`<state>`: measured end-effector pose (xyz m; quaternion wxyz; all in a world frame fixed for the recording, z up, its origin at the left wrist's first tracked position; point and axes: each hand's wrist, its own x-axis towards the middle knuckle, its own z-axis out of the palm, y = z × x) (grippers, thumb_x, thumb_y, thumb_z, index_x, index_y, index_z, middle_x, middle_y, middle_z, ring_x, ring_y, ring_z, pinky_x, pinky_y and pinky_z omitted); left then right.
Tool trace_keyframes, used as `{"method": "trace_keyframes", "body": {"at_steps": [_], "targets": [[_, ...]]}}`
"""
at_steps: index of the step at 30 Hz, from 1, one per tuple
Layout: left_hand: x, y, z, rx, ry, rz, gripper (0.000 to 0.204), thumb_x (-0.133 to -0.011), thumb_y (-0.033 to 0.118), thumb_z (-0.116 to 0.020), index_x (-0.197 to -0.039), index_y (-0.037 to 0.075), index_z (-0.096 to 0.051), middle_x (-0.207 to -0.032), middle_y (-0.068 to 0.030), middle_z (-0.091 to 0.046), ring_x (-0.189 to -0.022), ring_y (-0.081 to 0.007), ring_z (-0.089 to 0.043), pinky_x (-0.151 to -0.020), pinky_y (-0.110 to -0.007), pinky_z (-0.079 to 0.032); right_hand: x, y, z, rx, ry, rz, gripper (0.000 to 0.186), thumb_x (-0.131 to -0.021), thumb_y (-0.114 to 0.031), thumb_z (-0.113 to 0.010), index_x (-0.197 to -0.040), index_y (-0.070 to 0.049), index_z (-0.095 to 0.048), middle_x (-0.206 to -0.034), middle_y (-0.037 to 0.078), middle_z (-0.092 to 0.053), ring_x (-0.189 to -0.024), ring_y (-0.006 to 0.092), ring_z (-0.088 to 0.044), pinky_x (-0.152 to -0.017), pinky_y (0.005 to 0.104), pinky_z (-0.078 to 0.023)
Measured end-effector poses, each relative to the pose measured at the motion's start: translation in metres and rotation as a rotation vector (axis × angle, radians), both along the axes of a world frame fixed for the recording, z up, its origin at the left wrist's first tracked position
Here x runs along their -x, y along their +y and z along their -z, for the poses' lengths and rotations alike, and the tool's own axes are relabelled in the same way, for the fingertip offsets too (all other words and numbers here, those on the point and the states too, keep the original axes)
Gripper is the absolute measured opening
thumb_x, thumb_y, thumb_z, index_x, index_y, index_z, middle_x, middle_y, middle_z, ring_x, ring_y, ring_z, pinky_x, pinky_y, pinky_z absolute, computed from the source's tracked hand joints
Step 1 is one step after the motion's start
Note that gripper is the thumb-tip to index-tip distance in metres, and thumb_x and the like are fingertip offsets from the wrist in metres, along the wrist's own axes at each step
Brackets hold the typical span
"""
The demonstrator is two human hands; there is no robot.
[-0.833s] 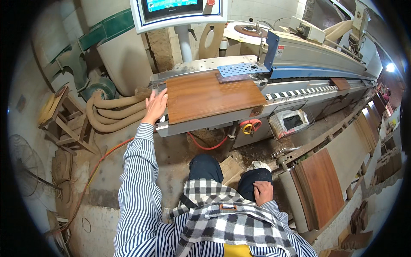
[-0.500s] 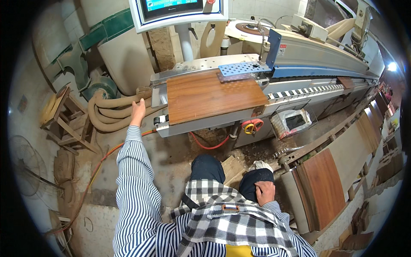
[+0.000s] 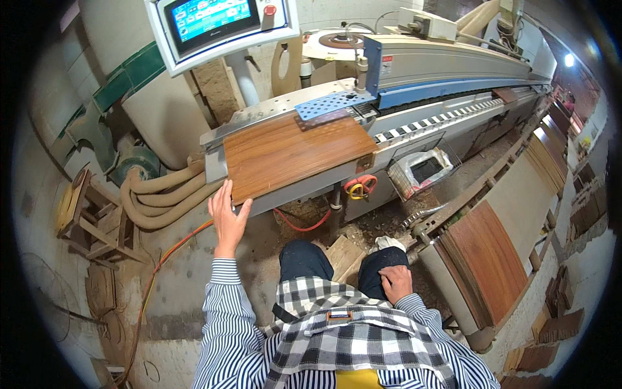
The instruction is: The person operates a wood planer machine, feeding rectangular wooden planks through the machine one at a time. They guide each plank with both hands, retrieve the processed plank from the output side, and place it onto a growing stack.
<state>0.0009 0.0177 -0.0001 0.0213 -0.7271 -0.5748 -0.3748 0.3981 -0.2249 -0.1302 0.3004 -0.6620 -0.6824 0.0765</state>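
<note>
A wood-grain brown panel (image 3: 298, 155) lies flat on the bed of a long machine in front of me. At its near left corner is my left hand (image 3: 229, 219), with the thumb apart from the fingers and the fingertips at the panel's edge. Whether they press on it I cannot tell. My right hand (image 3: 396, 283) rests on my right knee, fingers loosely bent and holding nothing. Over the panel's far right part reaches a blue perforated plate (image 3: 330, 104).
A control screen (image 3: 210, 19) stands at the back left. Thick hoses (image 3: 146, 204) and a wooden stool (image 3: 103, 217) are to the left. Red-handled scissors (image 3: 361, 187) hang on the machine's front beside a wire basket (image 3: 424, 172). More brown panels (image 3: 489, 259) are stacked at right.
My left hand has come from beyond the panel's left end to its near left corner. The whole view has shifted and tilted. My right hand stays on the knee.
</note>
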Motion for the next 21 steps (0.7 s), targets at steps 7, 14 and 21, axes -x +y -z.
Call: {"method": "trace_keyframes", "body": {"at_steps": [7, 14, 21], "targets": [[0.010, 0.002, -0.010, 0.095, -0.073, 0.077, 0.054, -0.089, 0.036, -0.064, -0.135, 0.011, -0.053, -0.140, -0.0111, -0.053, -0.134, -0.0274, -0.043, -0.117, -0.052, -0.016, 0.000, 0.001, 0.002, -0.023, 0.023, 0.001, 0.015, -0.079, -0.009, -0.066, -0.093, -0.007, -0.071, -0.097, 0.007, -0.068, -0.096, 0.0262, -0.058, -0.084, 0.0395, -0.043], [-0.021, 0.009, -0.024, 0.063, 0.081, 0.081, 0.057, -0.086, 0.039, -0.068, -0.132, 0.009, -0.055, -0.131, -0.0116, -0.059, -0.134, -0.0295, -0.044, -0.117, -0.055, -0.011, -0.001, 0.001, 0.000, -0.010, 0.028, -0.002, 0.015, -0.079, -0.009, -0.066, -0.093, -0.007, -0.071, -0.097, 0.007, -0.068, -0.095, 0.0268, -0.058, -0.085, 0.0399, -0.043], [-0.079, 0.031, -0.029, 0.061, 0.110, 0.188, 0.058, -0.085, 0.041, -0.068, -0.131, 0.009, -0.055, -0.129, -0.0135, -0.061, -0.133, -0.0335, -0.044, -0.116, -0.058, -0.013, -0.003, 0.000, 0.004, 0.007, 0.019, -0.005, 0.016, -0.082, -0.011, -0.065, -0.096, -0.006, -0.071, -0.098, 0.008, -0.068, -0.096, 0.0272, -0.058, -0.086, 0.0404, -0.043]]}}
